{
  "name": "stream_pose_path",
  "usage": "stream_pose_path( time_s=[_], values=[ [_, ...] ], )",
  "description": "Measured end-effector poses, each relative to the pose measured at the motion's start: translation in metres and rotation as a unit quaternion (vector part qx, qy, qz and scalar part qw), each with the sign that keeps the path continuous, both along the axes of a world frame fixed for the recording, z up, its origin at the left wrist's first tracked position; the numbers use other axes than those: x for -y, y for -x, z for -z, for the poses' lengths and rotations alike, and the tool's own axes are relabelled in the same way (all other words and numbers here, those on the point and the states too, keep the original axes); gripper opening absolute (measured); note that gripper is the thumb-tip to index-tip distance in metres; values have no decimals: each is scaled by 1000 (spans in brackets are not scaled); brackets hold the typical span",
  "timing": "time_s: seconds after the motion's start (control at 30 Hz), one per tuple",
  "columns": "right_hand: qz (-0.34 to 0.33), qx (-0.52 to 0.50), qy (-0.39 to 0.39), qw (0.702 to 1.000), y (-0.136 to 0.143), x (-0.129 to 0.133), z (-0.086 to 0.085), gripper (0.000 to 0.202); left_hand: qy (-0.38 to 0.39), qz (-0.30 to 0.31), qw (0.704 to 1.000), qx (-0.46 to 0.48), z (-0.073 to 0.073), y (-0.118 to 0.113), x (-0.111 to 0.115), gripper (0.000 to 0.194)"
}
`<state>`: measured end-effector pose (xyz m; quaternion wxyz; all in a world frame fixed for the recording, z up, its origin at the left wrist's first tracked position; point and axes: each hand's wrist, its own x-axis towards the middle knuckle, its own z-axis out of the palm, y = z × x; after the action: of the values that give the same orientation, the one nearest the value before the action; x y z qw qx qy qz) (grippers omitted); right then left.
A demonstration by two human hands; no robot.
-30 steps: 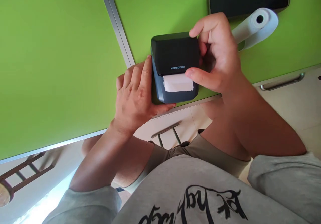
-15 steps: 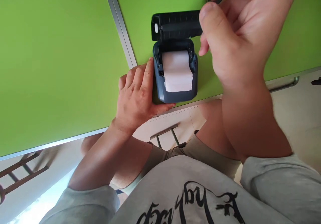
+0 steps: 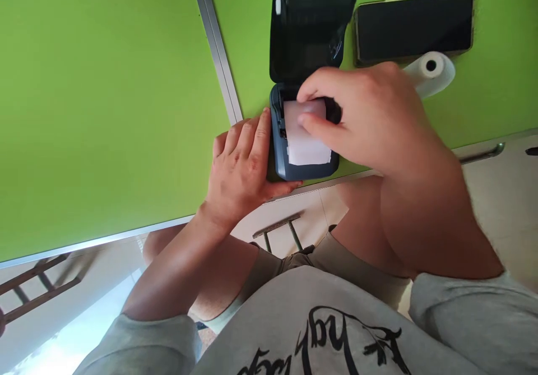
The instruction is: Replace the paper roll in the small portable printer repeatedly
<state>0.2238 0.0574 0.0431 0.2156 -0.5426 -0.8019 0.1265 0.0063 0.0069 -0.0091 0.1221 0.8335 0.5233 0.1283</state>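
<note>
A small dark blue receipt printer (image 3: 305, 172) lies on the green table, its black cover (image 3: 309, 33) tipped back. White paper hangs out of the printer over its near edge, from a paper roll (image 3: 309, 142) seated in its bay. My left hand (image 3: 241, 165) is closed around the printer's left side, fingers along the edge and thumb across the front. From the right, my right hand (image 3: 365, 117) reaches into the bay. Its thumb and index finger are on the roll's paper, and the other fingers are hidden beneath the hand.
A dark-screened phone (image 3: 414, 27) lies at the back right. Beside it is a second white paper roll (image 3: 437, 75), partly covered by my right hand. A metal strip (image 3: 216, 44) crosses the green table (image 3: 105, 111) left of the printer. The table edge runs close to my legs.
My right hand has left the cover and come down onto the paper in the bay. The cover leans further back. The phone and second roll have come into sight.
</note>
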Motion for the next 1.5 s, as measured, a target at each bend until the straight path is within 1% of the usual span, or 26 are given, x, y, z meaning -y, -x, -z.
stream_pose_path(
  time_s=[0.17, 0.2, 0.27, 0.33, 0.4, 0.5, 0.53, 0.57, 0.6, 0.63, 0.67, 0.7, 0.73, 0.77, 0.8, 0.87, 0.9, 0.93, 0.97, 1.03, 1.1, 1.13, 1.23, 1.33, 1.4, 1.5],
  values=[
    [-31, 117, 42, 992, 0, -3, -8, 15, 20, 4, 1000, 6, -1, 0, -1, 128],
    [-33, 130, 53, 990, 0, -3, -10, 13, 21, 2, 1000, 8, -1, 0, -1, 129],
    [-37, 132, 74, 988, 1, -3, -13, 4, 19, -2, 1000, 10, -2, 0, -1, 128],
    [-43, 97, 93, 990, 1, -4, -14, 8, 18, -2, 1000, 8, -2, 0, -1, 127],
    [-58, 43, 122, 990, 0, -5, -15, 7, 20, -1, 1000, 7, -1, 0, -1, 129],
    [-75, -40, 145, 986, -7, -6, -15, 29, 20, 0, 1000, 5, 0, 0, -1, 130],
    [-84, -68, 149, 983, -10, -6, -15, 32, 19, 1, 1000, 2, 0, 0, -1, 130],
    [-94, -102, 159, 978, -14, -6, -14, 31, 17, 2, 1000, -4, -1, -1, -1, 130],
    [-99, -161, 171, 967, -18, -6, -12, 28, 15, 4, 1000, -11, -1, -1, -1, 129],
    [-99, -240, 180, 949, -22, -6, -10, 27, 13, 5, 1000, -18, -2, -1, -1, 128],
    [-96, -325, 185, 923, -26, -6, -7, 31, 11, 8, 1000, -24, -3, -1, -1, 126],
    [-86, -416, 183, 886, -31, -7, -3, 40, 8, 11, 1000, -28, -3, -1, -1, 125],
    [-75, -480, 176, 856, -35, -7, 2, 52, 4, 15, 999, -31, -4, -1, -1, 124],
    [-66, -524, 177, 831, -38, -7, 7, 60, -1, 20, 999, -33, -4, -1, -1, 123],
    [-51, -558, 182, 808, -39, -7, 13, 60, -8, 24, 999, -35, -4, -1, -1, 121],
    [-23, -589, 186, 786, -38, -6, 27, 56, -24, 31, 999, -36, -4, 0, -1, 120],
    [-4, -602, 166, 781, -35, -5, 34, 53, -31, 32, 998, -36, -4, 0, -1, 120],
    [18, -603, 127, 787, -31, -4, 41, 53, -37, 32, 998, -35, -4, 0, -1, 120],
    [43, -598, 72, 797, -27, -2, 47, 53, -42, 30, 998, -35, -3, 0, -1, 121],
    [93, -559, -29, 823, -18, 2, 56, 51, -50, 27, 998, -33, -3, 0, 0, 121],
    [115, -495, -85, 857, -12, 6, 58, 49, -58, 25, 997, -33, -3, -1, 0, 120],
    [118, -462, -99, 873, -11, 7, 57, 51, -59, 25, 997, -35, -3, -1, 0, 119],
    [117, -378, -133, 909, -13, 9, 53, 55, -49, 18, 998, -42, -2, -1, 0, 119],
    [114, -281, -177, 936, -20, 6, 55, 44, -46, 14, 998, -37, -2, -1, 0, 119],
    [116, -224, -206, 945, -24, 4, 59, 39, -50, 17, 998, -34, -3, -1, 0, 118],
    [104, -197, -209, 952, -29, 1, 63, 34, -48, 23, 998, -41, -4, -1, 0, 117]
  ],
)
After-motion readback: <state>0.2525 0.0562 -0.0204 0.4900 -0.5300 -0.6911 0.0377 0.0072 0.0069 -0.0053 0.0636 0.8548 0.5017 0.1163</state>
